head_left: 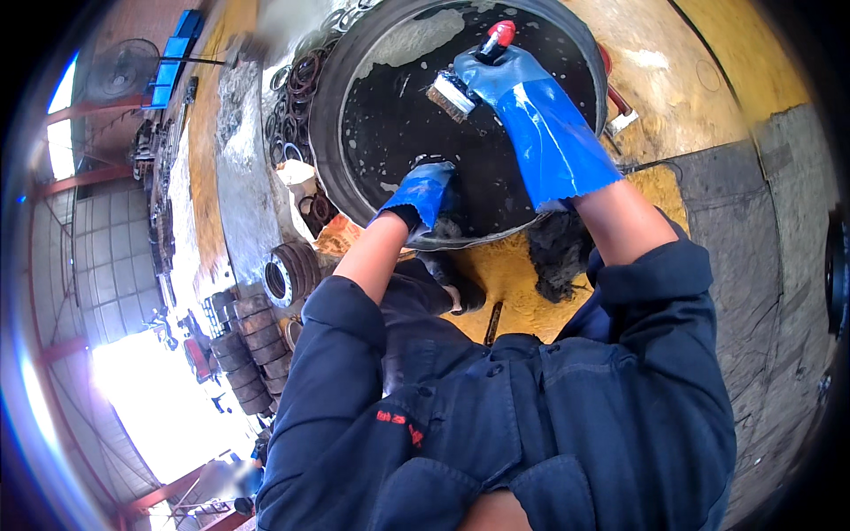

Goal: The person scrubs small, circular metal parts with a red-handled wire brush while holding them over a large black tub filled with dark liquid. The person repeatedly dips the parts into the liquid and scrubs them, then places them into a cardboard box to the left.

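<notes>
A wide round tub [329, 150] full of dark liquid with patches of foam stands in front of me. My right hand [498, 75], in a long blue rubber glove, is closed round the handle of a brush [454, 96] and holds it above the liquid. The brush has a red-tipped handle and pale brown bristles. My left hand [428, 181], in a matching glove, reaches down at the near left part of the tub. Its fingertips dip into the dark liquid, so whether they hold anything is hidden.
Many dark rings [305, 75] lie along the tub's left side. An opened bag [314, 199] with rings inside and a stack of ring-shaped metal parts [290, 274] are at the near left. A red-handled tool [617, 102] lies right of the tub. Dark cloth [560, 252] sits below the rim.
</notes>
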`<state>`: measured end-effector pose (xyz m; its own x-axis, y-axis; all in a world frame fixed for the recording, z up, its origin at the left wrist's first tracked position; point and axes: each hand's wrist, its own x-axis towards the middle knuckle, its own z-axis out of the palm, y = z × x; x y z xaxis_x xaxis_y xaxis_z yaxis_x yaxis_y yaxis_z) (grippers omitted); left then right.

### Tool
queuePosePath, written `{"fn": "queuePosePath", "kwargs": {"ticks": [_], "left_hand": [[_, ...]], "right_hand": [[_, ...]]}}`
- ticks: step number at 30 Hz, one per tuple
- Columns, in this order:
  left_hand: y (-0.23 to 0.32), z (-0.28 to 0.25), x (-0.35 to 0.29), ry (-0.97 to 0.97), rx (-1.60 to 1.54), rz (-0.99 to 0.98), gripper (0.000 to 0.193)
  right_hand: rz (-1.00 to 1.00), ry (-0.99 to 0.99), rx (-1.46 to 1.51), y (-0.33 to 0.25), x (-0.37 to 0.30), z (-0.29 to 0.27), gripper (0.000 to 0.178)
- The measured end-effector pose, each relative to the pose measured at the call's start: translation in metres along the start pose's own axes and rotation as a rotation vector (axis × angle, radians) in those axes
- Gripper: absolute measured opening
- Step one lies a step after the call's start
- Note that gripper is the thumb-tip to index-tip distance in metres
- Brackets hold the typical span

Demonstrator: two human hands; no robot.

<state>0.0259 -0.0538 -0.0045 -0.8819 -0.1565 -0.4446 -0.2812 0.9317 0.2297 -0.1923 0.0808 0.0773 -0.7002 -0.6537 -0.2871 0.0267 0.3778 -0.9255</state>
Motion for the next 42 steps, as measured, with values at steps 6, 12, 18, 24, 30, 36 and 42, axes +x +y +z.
{"fn": "queuePosePath", "kwargs": {"ticks": [6, 12, 18, 24, 30, 36, 42], "left_hand": [[-0.012, 0.011, 0.009, -0.132, 0.060, -0.094, 0.027], [-0.047, 0.044, 0.030, -0.031, -0.857, -0.641, 0.033], [-0.031, -0.019, 0.014, -0.399, -0.155, -0.136, 0.053], [-0.036, -0.027, 0.003, -0.564, 0.109, 0.073, 0.053], [0.005, -0.027, 0.001, -0.633, 0.549, -0.178, 0.039], [-0.028, -0.043, -0.029, -0.334, 0.118, -0.085, 0.032], [-0.028, -0.052, -0.056, 0.132, -1.220, -0.489, 0.021]], "right_hand": [[-0.007, -0.011, 0.013, -0.006, 0.002, 0.001, 0.033], [-0.011, -0.038, 0.009, -0.011, -0.001, 0.005, 0.035], [0.007, -0.028, 0.003, -0.003, -0.005, 0.001, 0.036], [0.000, -0.040, 0.013, -0.004, -0.005, 0.009, 0.037], [-0.014, -0.037, 0.003, -0.004, -0.002, 0.011, 0.040], [0.059, -0.053, -0.262, -0.011, -0.006, 0.007, 0.041], [0.098, -0.070, -0.438, 0.022, 0.002, 0.025, 0.041]]}}
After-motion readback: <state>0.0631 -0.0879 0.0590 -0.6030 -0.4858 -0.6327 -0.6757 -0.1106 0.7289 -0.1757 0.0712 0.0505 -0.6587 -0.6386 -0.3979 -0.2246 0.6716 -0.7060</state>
